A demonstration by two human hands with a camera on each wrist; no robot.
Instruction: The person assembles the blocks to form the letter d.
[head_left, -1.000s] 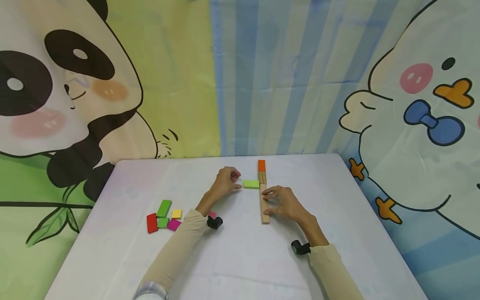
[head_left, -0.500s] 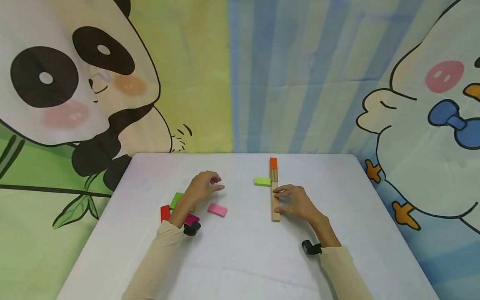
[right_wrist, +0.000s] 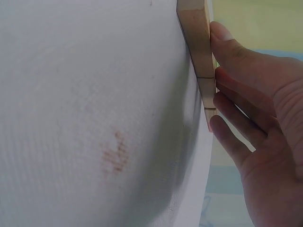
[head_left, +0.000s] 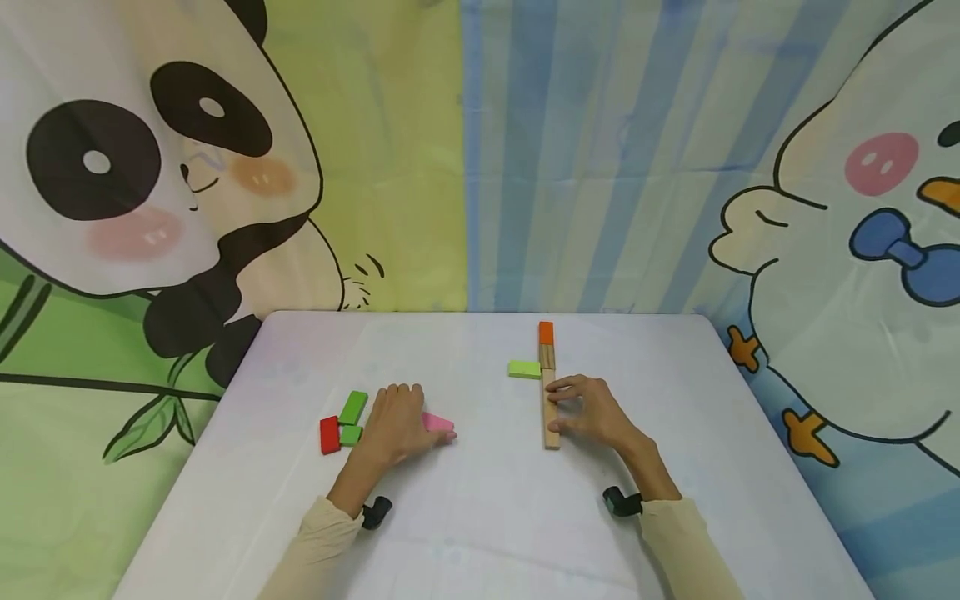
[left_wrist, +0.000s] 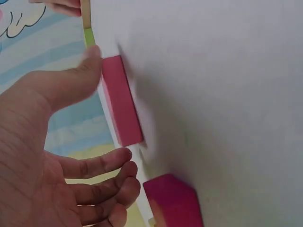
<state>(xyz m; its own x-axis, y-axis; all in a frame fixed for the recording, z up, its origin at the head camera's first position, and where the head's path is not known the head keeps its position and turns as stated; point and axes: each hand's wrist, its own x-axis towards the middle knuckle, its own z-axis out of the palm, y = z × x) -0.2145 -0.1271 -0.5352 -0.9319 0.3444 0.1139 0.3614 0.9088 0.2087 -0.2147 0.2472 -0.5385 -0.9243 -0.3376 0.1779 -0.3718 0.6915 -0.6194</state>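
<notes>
There are a pink block [left_wrist: 122, 101]; tan block [head_left: 550, 411]; lime block [head_left: 524, 369]; 2 green blocks [head_left: 353, 408]; white table [head_left: 480, 525]; blue-striped backdrop [head_left: 570, 167].

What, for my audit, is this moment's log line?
left hand: at pink block, contact unclear; right hand: touching wooden block row; lime block: beside row

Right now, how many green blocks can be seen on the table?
3: a farther green block and a nearer green block near the red block, and a lime-green block beside the wooden row. The left hand may hide others.
</notes>
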